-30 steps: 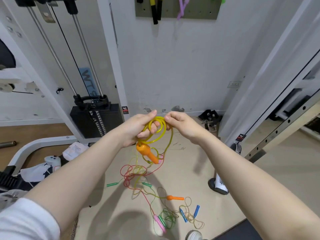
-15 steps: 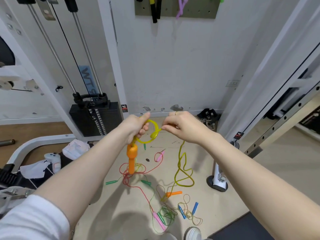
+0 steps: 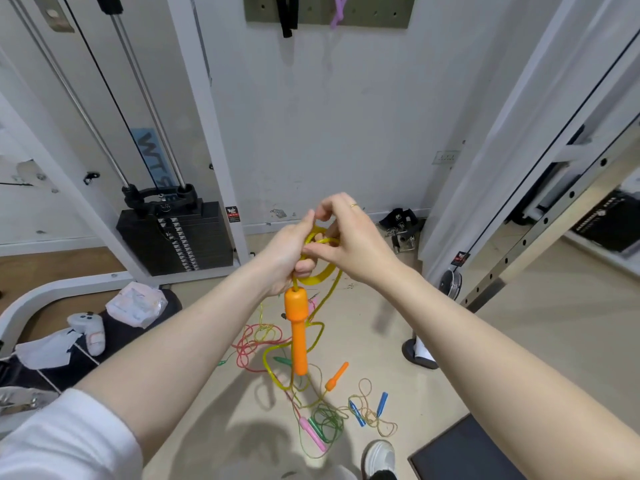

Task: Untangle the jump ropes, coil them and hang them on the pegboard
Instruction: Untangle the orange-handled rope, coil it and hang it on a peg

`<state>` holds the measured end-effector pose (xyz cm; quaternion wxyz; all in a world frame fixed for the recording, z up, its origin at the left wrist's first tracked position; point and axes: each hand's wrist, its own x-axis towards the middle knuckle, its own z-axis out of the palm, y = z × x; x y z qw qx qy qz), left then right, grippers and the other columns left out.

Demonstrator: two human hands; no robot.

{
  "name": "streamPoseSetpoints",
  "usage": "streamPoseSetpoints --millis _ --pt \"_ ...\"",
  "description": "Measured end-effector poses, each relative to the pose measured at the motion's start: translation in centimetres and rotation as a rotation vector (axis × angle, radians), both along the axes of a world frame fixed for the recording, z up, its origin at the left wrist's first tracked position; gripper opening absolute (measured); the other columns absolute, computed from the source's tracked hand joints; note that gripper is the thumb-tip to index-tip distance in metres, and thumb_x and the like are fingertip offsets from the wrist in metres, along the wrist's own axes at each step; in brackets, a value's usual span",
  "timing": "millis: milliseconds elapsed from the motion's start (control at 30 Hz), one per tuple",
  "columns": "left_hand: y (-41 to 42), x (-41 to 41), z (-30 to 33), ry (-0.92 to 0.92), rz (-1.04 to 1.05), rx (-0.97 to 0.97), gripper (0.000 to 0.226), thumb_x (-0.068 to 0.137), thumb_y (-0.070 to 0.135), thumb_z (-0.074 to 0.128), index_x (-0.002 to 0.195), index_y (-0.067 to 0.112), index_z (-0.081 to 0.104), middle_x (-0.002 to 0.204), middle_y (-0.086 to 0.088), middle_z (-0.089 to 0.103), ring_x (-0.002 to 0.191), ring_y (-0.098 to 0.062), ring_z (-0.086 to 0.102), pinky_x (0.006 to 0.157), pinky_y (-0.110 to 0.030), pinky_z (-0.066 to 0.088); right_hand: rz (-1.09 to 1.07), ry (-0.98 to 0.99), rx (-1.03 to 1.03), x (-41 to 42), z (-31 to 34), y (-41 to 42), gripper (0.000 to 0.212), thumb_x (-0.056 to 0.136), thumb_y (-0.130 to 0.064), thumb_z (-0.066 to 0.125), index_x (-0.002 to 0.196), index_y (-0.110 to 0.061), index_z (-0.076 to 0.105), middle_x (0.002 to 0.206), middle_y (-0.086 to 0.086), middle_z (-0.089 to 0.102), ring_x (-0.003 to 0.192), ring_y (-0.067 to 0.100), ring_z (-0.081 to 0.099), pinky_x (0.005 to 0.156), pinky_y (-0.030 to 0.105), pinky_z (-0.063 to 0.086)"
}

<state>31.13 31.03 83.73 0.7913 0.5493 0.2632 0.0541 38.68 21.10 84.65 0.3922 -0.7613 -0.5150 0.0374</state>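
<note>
Grey pegboard point(image 3: 363, 15) fills the top centre of the frame, black handles and a purple rope hanging on it. Left of centre stands a black weight stack point(image 3: 180, 240). Mid-frame, the left hand point(image 3: 289, 252) grips a yellow rope point(image 3: 317, 277) coil, its orange handle point(image 3: 298, 329) dangling below; the right hand point(image 3: 349, 242) pinches a loop at the coil's top. Tangled ropes point(image 3: 325, 424) lie on the floor, bottom centre

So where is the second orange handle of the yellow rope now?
In the head view the second orange handle lies on the floor, below and slightly right of the hanging orange handle, left of the blue handles.
</note>
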Motion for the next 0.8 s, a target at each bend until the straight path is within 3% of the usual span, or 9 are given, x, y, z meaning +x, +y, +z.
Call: streamPoseSetpoints --millis 67,133,200,267,367,467,600,733,800 --pt "0.5 -0.3 0.2 0.029 -0.064 0.02 0.046 0.098 0.047 0.032 0.072 0.012 0.045 0.038 0.005 0.036 0.025 -0.004 0.021 0.032 -0.012 0.01 -0.052 0.016 0.043 0.4 -0.9 -0.3 0.044 0.073 -0.034 0.075 0.105 -0.014 0.051 0.113 0.0 0.042 0.088 0.015 0.055 0.077 0.017 0.041" --pt "1.0 -0.8 0.4 0.044 -0.13 -0.018 0.052 0.099 0.046 0.028 0.07 0.007 0.047 0.041 -0.001 0.049 0.022 -0.004 0.021 0.031 -0.01 0.011 -0.108 0.019 0.044 1.5 -1.8 -0.8 0.052 0.077 -0.049 0.062 0.113 -0.014 0.052 0.13 0.004 0.038 0.119 0.017 0.046 0.099 0.031 0.039" --pt "1.7 -1.4 0.4 0.0 -0.157 -0.146 0.05 0.099 0.044 0.028 0.074 0.006 0.049 0.046 -0.003 0.052 0.021 -0.003 0.023 0.027 -0.01 0.013 -0.064 0.311 -0.04 2.1 -2.1 -1.2 0.053 0.086 -0.05 0.05 0.125 -0.014 0.048 0.137 0.003 0.039 0.131 0.013 0.035 0.112 0.036 0.029" --pt "2.3 -1.7 0.3 -0.112 -0.126 -0.286 0.049 0.1 0.042 0.027 0.074 0.008 0.051 0.045 0.0 0.049 0.022 -0.003 0.025 0.027 -0.012 0.016 0.09 0.714 -0.202 1.9 -2.7 -1.3 0.055 0.088 -0.053 0.042 0.132 -0.02 0.04 0.132 0.0 0.049 0.127 0.009 0.042 0.112 0.033 0.027" --pt "2.8 -1.6 0.3 -0.24 -0.065 -0.303 0.063 0.1 0.039 0.025 0.057 0.01 0.061 0.038 0.001 0.037 0.025 -0.006 0.026 0.031 -0.015 0.024 0.215 0.854 -0.359 0.4 -3.9 -0.7 0.032 0.098 -0.042 0.037 0.11 -0.014 0.048 0.082 0.007 0.059 0.086 0.016 0.059 0.09 0.03 0.042" --pt "3.8 -2.1 -0.2 -0.215 0.013 -0.165 0.046 0.101 0.029 0.033 0.069 0.006 0.058 0.045 0.001 0.05 0.027 -0.004 0.026 0.032 -0.015 0.025 -0.014 0.612 -0.15 -0.1 -4.1 0.4 0.025 0.1 -0.026 0.04 0.076 -0.021 0.046 0.06 -0.002 0.043 0.052 0.004 0.045 0.059 0.027 0.038" --pt "5.4 -3.2 -0.9 -0.008 -0.004 0.049 0.039 0.1 0.033 0.038 0.079 0.004 0.054 0.048 0.001 0.05 0.027 -0.004 0.025 0.031 -0.014 0.021 -0.167 0.21 0.038 1.4 -2.1 1.1 0.032 0.094 -0.024 0.053 0.065 -0.027 0.039 0.058 -0.009 0.04 0.054 0.003 0.038 0.057 0.022 0.03" --pt "4.9 -3.9 -0.4 -0.023 -0.068 -0.213 0.063 0.087 0.065 0.031 0.064 0.009 0.049 0.034 0.006 0.029 0.024 -0.005 0.02 0.033 -0.016 0.01 -0.136 0.036 -0.069 2.1 -0.5 2.2 0.027 0.089 -0.029 0.061 0.067 -0.013 0.058 0.049 -0.008 0.038 0.049 0.008 0.039 0.052 0.016 0.029" --pt "4.6 -4.0 0.7 -0.165 -0.072 -0.359 0.054 0.08 0.061 0.04 0.058 0.012 0.051 0.034 0.008 0.031 0.023 -0.002 0.022 0.031 -0.016 0.01 -0.19 0.076 -0.095 2.1 -0.7 2.9 0.038 0.089 -0.037 0.06 0.069 -0.005 0.063 0.043 -0.007 0.041 0.045 0.006 0.04 0.05 0.016 0.03"
